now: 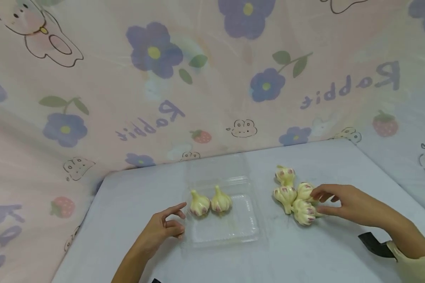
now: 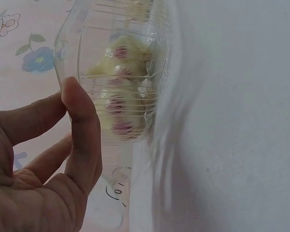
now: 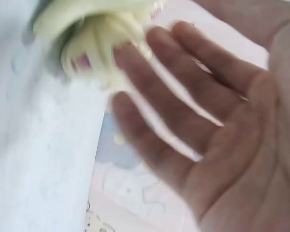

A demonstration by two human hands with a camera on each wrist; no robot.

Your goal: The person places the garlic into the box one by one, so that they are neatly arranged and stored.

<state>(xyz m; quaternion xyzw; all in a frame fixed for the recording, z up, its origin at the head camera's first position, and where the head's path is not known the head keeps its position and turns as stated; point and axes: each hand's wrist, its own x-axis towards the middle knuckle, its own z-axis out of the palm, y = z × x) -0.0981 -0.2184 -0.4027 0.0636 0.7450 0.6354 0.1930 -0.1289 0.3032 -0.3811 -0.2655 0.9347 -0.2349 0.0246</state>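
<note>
A clear plastic clamshell container [image 1: 226,232], its lid folded back, holds two garlic bulbs side by side, a left bulb [image 1: 200,204] and a right bulb [image 1: 221,201]. My left hand [image 1: 161,228] is at the container's left edge; in the left wrist view its fingertips [image 2: 76,94] overlap the clear rim, with thumb and forefinger apart in the head view. Several more garlic bulbs [image 1: 285,195] lie in a cluster to the right. Over that cluster's right side reaches my right hand [image 1: 343,202], thumb and fingers spread. Blurred in the right wrist view, a bulb [image 3: 94,53] is by its fingertips.
A white cloth [image 1: 127,196] covers the table. Behind it hangs a printed curtain [image 1: 212,86] with flowers and rabbits, which also runs along both sides. The transparent lid [image 1: 216,167] lies flat toward the back edge. A dark strap [image 1: 377,245] is near the right wrist.
</note>
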